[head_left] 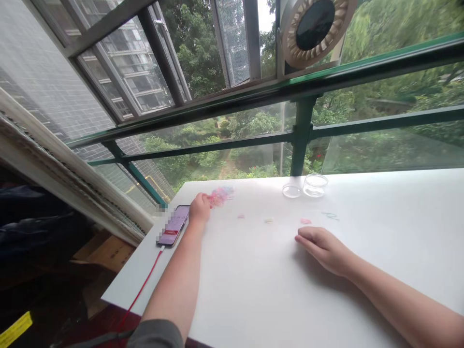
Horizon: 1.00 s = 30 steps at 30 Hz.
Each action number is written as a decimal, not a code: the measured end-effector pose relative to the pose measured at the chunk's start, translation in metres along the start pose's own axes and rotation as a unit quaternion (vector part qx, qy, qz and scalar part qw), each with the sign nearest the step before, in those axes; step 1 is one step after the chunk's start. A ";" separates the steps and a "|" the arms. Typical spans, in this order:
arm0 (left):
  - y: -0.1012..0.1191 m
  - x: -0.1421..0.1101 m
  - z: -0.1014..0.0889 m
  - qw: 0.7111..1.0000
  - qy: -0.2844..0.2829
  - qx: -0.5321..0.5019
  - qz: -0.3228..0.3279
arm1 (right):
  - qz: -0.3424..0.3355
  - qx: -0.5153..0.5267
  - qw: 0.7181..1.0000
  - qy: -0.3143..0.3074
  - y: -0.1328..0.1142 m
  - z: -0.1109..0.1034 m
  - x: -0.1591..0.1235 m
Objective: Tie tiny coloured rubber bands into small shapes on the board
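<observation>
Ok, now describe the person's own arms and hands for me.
The left hand and right hand are bare, with no glove, ring or watch showing. A plain dark grey sleeve ends low on the left arm, near the frame's bottom edge. The right arm shows no sleeve.

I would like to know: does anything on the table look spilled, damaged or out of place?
Nothing looks plainly damaged. The coloured pile by the left hand lies loose on the table, outside the jar, which may look spilled, but the picture cannot show how it got there.
</observation>
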<state>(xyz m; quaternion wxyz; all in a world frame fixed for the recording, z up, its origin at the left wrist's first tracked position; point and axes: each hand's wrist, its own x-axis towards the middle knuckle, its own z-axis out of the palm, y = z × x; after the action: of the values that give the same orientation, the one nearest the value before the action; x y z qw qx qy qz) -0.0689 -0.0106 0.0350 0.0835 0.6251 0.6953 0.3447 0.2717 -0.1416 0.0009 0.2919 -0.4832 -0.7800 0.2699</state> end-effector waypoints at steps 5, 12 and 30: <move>-0.010 0.004 -0.016 1.000 0.000 0.025 0.010 | 0.017 0.022 1.000 -0.004 0.000 -0.001 -0.001; 0.000 -0.010 0.007 0.994 -0.081 0.048 0.057 | 0.009 0.025 1.000 0.004 -0.003 -0.002 -0.002; 0.015 -0.007 0.052 0.978 -0.084 0.111 0.156 | 0.007 0.002 1.000 -0.007 -0.007 -0.003 0.001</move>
<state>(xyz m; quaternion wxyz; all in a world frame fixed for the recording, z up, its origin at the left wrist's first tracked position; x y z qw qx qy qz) -0.0265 0.0018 0.0027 0.0169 0.7576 0.6141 0.2206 0.2694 -0.1429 0.0075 0.2858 -0.4860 -0.7781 0.2771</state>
